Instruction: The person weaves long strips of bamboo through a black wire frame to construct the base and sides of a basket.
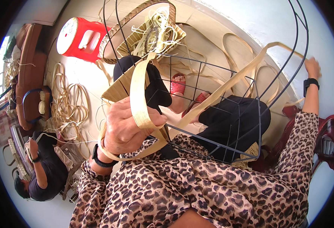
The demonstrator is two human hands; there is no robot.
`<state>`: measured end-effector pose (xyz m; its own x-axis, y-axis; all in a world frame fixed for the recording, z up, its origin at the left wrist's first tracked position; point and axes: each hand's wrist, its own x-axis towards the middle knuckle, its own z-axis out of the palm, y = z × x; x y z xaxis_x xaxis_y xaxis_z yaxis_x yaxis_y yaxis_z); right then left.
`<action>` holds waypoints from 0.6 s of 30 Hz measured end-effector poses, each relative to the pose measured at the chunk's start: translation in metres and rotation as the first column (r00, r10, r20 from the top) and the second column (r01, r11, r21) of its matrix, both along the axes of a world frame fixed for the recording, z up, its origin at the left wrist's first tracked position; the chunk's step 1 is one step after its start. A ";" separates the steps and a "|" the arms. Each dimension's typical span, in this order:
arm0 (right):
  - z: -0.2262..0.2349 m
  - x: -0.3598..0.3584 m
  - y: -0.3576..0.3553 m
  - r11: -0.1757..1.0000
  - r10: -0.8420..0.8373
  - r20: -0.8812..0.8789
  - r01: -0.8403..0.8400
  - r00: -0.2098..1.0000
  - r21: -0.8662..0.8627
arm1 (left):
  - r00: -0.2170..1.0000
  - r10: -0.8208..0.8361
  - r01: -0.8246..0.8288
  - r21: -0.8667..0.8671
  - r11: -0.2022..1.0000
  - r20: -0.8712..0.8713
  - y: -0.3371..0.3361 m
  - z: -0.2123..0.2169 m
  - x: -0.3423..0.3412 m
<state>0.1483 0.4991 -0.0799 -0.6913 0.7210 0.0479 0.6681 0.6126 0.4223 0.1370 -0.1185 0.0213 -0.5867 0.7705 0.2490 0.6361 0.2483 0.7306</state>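
My left hand grips a flat pale weaving strip where it wraps over the edge of a black wire basket frame resting on my lap. The strip runs up and to the right across the frame. My right hand is stretched out far right, pinching the far end of the same strip and pulling it taut. A small woven section sits at the frame's corner just above my left hand. Both wrists carry dark bands.
A red plastic stool lies on the floor at upper left. Loose strip coils are scattered on the pale floor. A woven basket with loose fibre sits ahead. Another person in a dark shirt works at lower left. A dark red chair is at right.
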 end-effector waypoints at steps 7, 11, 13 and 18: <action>0.053 -0.059 -0.250 -0.385 0.606 -0.579 -0.436 0.545 -0.813 | 1.000 -0.017 0.018 -0.037 0.999 0.022 0.003 0.005 -0.003; 0.033 -0.048 -0.316 -0.394 0.892 -0.386 -0.014 0.234 -0.919 | 1.000 -0.012 0.013 -0.035 0.999 0.016 0.004 0.011 -0.001; 0.028 -0.048 -0.322 -0.345 0.925 -0.346 -0.032 0.157 -0.938 | 1.000 -0.021 0.022 -0.049 0.999 0.017 0.005 0.011 -0.002; 0.050 -0.063 -0.282 -0.376 0.624 -0.297 -0.056 0.722 -0.925 | 0.999 0.015 -0.013 -0.058 0.998 0.032 0.000 0.011 0.002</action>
<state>0.0854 0.2172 -0.0297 -0.5723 -0.6702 -0.4726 0.1574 0.4758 -0.8654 0.1391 -0.1189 0.0326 -0.6049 0.7746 0.1848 0.6085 0.3000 0.7347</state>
